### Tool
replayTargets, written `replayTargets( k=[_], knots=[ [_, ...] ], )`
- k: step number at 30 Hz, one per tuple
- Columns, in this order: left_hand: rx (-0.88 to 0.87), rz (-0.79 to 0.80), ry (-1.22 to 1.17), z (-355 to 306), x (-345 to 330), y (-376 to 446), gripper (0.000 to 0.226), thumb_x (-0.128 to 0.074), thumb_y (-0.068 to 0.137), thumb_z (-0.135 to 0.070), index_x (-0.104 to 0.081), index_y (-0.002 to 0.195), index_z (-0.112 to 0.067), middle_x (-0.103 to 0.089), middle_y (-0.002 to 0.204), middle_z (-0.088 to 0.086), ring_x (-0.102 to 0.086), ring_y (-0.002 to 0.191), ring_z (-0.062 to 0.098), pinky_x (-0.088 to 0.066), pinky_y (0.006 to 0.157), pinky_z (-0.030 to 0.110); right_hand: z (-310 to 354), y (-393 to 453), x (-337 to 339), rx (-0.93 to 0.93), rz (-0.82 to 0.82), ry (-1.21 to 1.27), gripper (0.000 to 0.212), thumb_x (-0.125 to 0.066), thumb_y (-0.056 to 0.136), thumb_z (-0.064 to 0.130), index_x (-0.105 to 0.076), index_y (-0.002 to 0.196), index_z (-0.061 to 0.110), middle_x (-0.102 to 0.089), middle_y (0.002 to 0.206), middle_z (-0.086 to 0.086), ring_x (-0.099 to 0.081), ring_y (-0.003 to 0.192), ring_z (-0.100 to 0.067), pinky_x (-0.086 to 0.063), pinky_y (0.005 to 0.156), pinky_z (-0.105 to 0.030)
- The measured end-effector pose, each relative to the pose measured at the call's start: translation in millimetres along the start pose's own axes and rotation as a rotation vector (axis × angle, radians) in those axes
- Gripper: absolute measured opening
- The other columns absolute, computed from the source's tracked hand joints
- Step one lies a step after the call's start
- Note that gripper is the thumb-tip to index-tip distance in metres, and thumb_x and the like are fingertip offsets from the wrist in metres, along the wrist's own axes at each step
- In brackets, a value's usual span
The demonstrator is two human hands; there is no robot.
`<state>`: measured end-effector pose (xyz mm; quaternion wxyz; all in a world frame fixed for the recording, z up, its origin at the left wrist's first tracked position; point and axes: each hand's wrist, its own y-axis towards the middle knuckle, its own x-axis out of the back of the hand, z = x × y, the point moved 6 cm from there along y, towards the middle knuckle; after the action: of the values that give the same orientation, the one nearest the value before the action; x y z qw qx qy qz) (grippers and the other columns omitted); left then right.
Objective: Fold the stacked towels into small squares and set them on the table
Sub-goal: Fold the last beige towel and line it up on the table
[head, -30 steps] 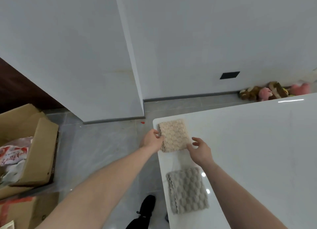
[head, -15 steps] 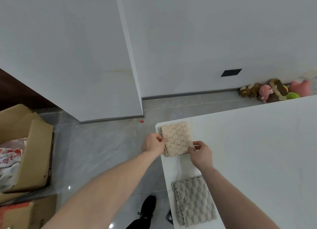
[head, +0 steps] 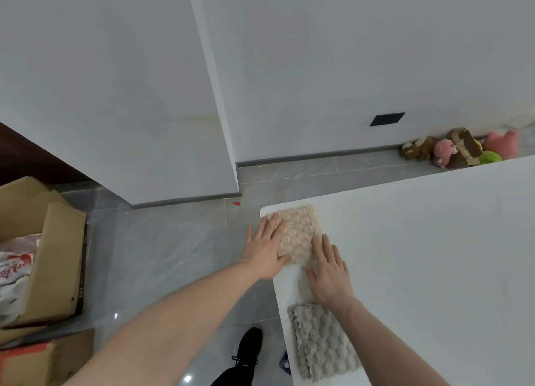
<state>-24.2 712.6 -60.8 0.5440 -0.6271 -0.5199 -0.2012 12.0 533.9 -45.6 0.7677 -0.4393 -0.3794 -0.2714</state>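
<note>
Both hands are down flat on the beige towel [head: 299,235] at the far left corner of the white counter [head: 419,255]; the left hand [head: 266,248] lies with fingers straight and spread over the towel's left edge, palm hanging partly off the counter's side, and the right hand [head: 328,272] lies with fingers straight on the near right corner, heel on bare counter; neither hand curls round anything, both simply press, fingers extended; that looks like smoothing, I'd say, flattening the folded layers so the fluffy cloth doesn't spring open, and the hands bracket opposite sides so the square can't skid on the glossy surface; the towel reads as a compact, near-square rectangle, its slightly longer axis running away from the person toward the far counter edge, tilted a touch to the right, its far edge just inside the counter's rounded corner; nearer the person, along the same left edge, the grey towel [head: 321,342] lies already folded, well apart from the beige one, its long axis running roughly the same way, untouched by either hand; two folded pieces in a line down the counter's left side suggests an orderly row; no stack of unfolded towels shows here, so I can't tell how many are left; off the counter, cardboard boxes [head: 43,255] stand on the floor to the left, and plush toys [head: 457,151] lie against the far wall.
</note>
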Motion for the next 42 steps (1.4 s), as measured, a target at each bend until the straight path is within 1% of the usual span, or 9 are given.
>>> replayTargets(
  k=[7,13,19,22,26,32,38,40,42],
  knots=[
    [0.049,0.011,-0.08,9.8,10.2,-1.5,0.092,-0.047,0.096,-0.064,0.009,0.162,-0.034,0.023,0.169,-0.007,0.014,0.157,0.027,-0.002,0.127,0.055,-6.0,-16.8,-7.1,-0.006,0.094,0.002,0.079,-0.034,0.104,0.05,0.02,0.159,0.033,0.026,0.167,0.005,0.011,0.157,-0.025,-0.005,0.127,-0.05],
    [0.026,-0.295,-0.239,-13.2,26.3,-59.2,0.073,-0.053,0.098,-0.045,-0.019,0.16,-0.028,-0.009,0.169,-0.005,-0.014,0.154,0.023,-0.02,0.126,0.044,-18.4,-69.6,27.3,-0.019,-0.162,0.327,0.07,-0.045,0.103,0.034,-0.011,0.163,0.03,-0.003,0.17,0.006,-0.008,0.156,-0.017,-0.015,0.126,-0.035],
    [0.144,-0.131,-0.479,-52.7,-74.2,-165.4,0.073,-0.056,0.099,-0.043,-0.019,0.161,-0.027,-0.012,0.166,-0.01,-0.017,0.152,0.015,-0.018,0.125,0.031,-103.4,-194.0,-21.2,-0.218,-0.186,0.454,0.06,-0.061,0.097,0.029,-0.043,0.153,0.025,-0.039,0.156,0.004,-0.037,0.144,-0.019,-0.033,0.12,-0.038],
    [0.25,-0.156,-0.573,-76.2,-126.7,-222.0,0.071,-0.06,0.096,-0.042,-0.027,0.157,-0.025,-0.025,0.158,-0.009,-0.028,0.146,0.015,-0.025,0.121,0.028,-150.2,-254.5,-62.9,-0.349,-0.153,0.544,0.06,-0.07,0.091,0.026,-0.051,0.148,0.02,-0.05,0.148,-0.007,-0.048,0.137,-0.024,-0.037,0.117,-0.039],
    [0.42,-0.171,-0.693,-118.3,-184.1,-297.7,0.068,-0.064,0.093,-0.041,-0.032,0.152,-0.027,-0.034,0.148,-0.008,-0.039,0.136,0.013,-0.036,0.115,0.031,-186.5,-322.8,-102.3,-0.402,-0.098,0.597,0.053,-0.067,0.092,0.029,-0.055,0.143,0.021,-0.054,0.135,-0.006,-0.057,0.109,-0.018,-0.045,0.104,-0.035],
    [0.622,-0.019,-0.877,-176.0,-247.5,-375.0,0.075,-0.064,0.093,-0.043,-0.029,0.155,-0.021,-0.043,0.148,0.001,-0.053,0.124,0.016,-0.045,0.099,0.027,-206.2,-387.2,-114.8,-0.366,-0.032,0.599,0.05,-0.06,0.096,0.035,-0.053,0.142,0.018,-0.055,0.124,-0.002,-0.059,0.105,-0.017,-0.046,0.09,-0.032],
    [0.555,0.091,-0.836,-200.0,-262.2,-393.5,0.043,-0.057,0.099,-0.039,-0.052,0.139,-0.023,-0.058,0.097,-0.017,-0.06,0.087,0.009,-0.053,0.081,0.024,-210.8,-397.9,-121.0,-0.34,0.04,0.592,0.048,-0.063,0.097,0.034,-0.057,0.141,0.017,-0.068,0.118,0.003,-0.064,0.1,-0.013,-0.055,0.093,-0.035],
    [0.538,0.058,-0.828,-198.7,-254.6,-394.3,0.045,-0.057,0.1,-0.038,-0.051,0.142,-0.022,-0.059,0.103,-0.014,-0.059,0.089,0.01,-0.048,0.067,0.016,-207.9,-401.4,-122.3,-0.328,0.056,0.577,0.051,-0.062,0.097,0.041,-0.057,0.143,0.019,-0.068,0.121,0.004,-0.065,0.1,-0.011,-0.056,0.09,-0.032],
    [0.536,0.046,-0.803,-197.0,-250.1,-393.8,0.052,-0.057,0.1,-0.041,-0.045,0.147,-0.021,-0.06,0.122,-0.007,-0.061,0.102,0.014,-0.045,0.069,0.017,-205.0,-406.8,-123.0,-0.311,0.088,0.56,0.06,-0.06,0.094,0.053,-0.053,0.146,0.023,-0.066,0.129,0.005,-0.066,0.103,-0.012,-0.056,0.088,-0.03]
  ],
)
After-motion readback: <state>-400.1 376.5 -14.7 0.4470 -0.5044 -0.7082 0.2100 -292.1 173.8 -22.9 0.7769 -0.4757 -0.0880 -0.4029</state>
